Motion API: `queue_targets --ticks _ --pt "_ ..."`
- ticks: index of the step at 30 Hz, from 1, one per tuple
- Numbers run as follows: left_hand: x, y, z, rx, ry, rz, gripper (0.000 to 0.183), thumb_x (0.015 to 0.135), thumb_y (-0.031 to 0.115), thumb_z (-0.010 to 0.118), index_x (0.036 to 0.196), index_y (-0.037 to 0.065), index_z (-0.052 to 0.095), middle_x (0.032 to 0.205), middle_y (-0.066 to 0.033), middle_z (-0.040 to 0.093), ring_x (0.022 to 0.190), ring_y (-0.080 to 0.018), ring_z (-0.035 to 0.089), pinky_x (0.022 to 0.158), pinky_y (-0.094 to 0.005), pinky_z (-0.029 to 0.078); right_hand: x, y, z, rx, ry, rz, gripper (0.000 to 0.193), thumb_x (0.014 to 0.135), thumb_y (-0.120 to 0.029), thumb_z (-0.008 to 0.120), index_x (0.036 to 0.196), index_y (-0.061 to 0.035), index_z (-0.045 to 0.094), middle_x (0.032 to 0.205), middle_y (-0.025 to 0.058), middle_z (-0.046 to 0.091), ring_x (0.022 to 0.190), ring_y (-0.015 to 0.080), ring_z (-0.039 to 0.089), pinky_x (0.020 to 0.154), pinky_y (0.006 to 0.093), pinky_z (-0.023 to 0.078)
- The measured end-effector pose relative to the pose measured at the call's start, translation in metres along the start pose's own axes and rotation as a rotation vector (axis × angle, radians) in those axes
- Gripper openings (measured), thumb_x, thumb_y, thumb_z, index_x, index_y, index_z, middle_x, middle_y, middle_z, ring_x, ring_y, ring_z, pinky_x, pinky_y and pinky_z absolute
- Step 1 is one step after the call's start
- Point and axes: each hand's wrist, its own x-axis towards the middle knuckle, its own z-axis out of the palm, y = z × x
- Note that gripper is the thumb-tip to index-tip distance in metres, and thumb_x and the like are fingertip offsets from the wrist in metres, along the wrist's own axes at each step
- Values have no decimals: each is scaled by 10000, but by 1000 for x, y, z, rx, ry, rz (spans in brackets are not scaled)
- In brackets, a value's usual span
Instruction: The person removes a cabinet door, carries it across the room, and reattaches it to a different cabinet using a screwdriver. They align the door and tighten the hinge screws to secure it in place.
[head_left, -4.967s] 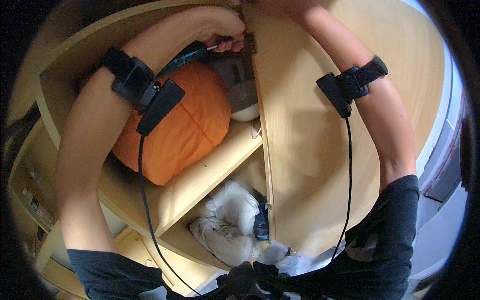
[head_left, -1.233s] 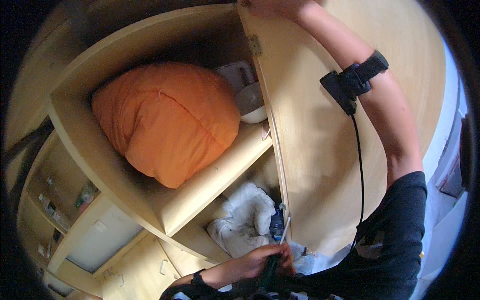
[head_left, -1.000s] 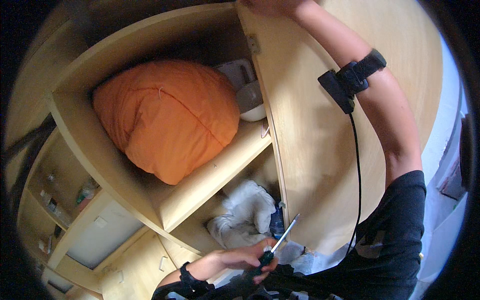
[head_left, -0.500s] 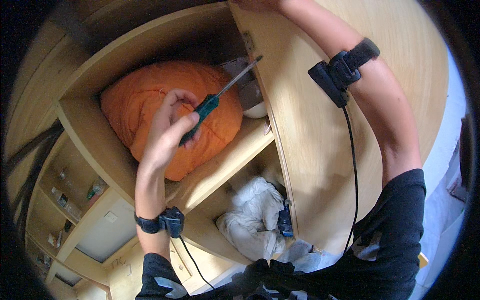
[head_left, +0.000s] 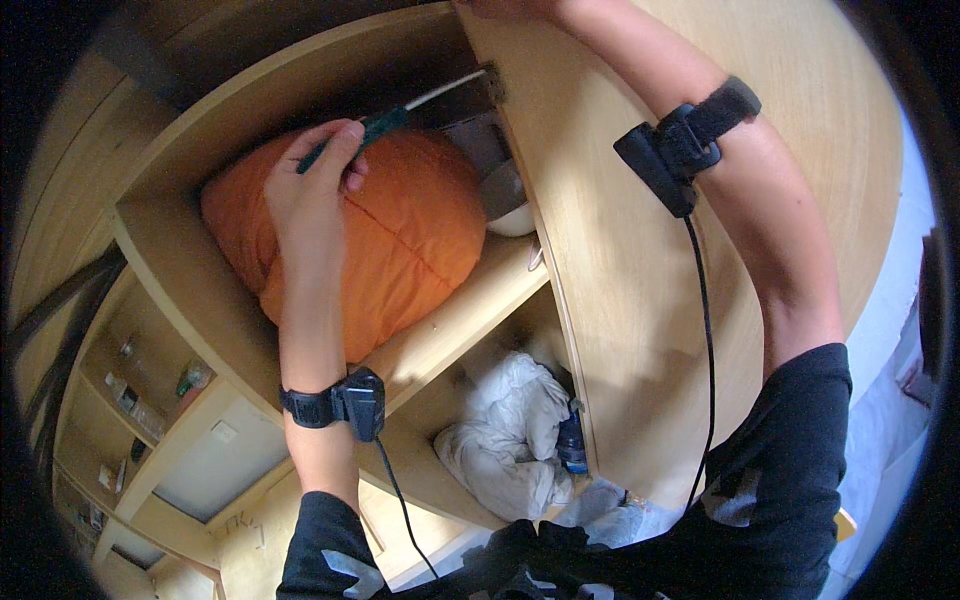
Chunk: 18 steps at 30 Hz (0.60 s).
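My left hand (head_left: 318, 178) is closed around the green handle of a screwdriver (head_left: 388, 122), in front of an orange fabric bundle (head_left: 415, 240) in the upper compartment. The metal shaft points up and right, its tip at the small metal hinge (head_left: 496, 84) on the inner edge of a wooden cabinet door (head_left: 640, 300). Whether the tip sits in a screw is too small to tell. At the top edge, my right hand (head_left: 515, 8) is at the upper part of the door, mostly cut off, its fingers hidden.
A wooden shelf (head_left: 460, 322) divides the cabinet. Below it lie a crumpled white cloth (head_left: 510, 430) and a dark blue object (head_left: 571, 440). Open shelves (head_left: 135, 400) with small items stand at the lower left. Cables hang from the black straps on both forearms.
My left hand has moved up and slightly left, tilting the screwdriver flatter, and its tip has gone from beside the door edge to the hinge. My right arm has barely moved.
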Motion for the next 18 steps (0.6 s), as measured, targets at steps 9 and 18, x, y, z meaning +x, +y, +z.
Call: queue_targets --ticks 9,18 --pt "11 5 -3 123 18 81 134 838 64 710 923 -27 661 695 -41 619 567 -75 540 477 -192 389 0 -2 3 -13 49 -12 289 841 -289 535 941 -85 714 1032 138 695 974 296 663 829 419 521" --pt "11 1 0 111 -26 97 122 833 54 711 912 -28 667 706 -49 629 564 -74 542 470 -188 388 -5 0 0 12 57 3 281 845 -264 526 972 -87 704 1003 133 703 954 287 671 811 401 525"
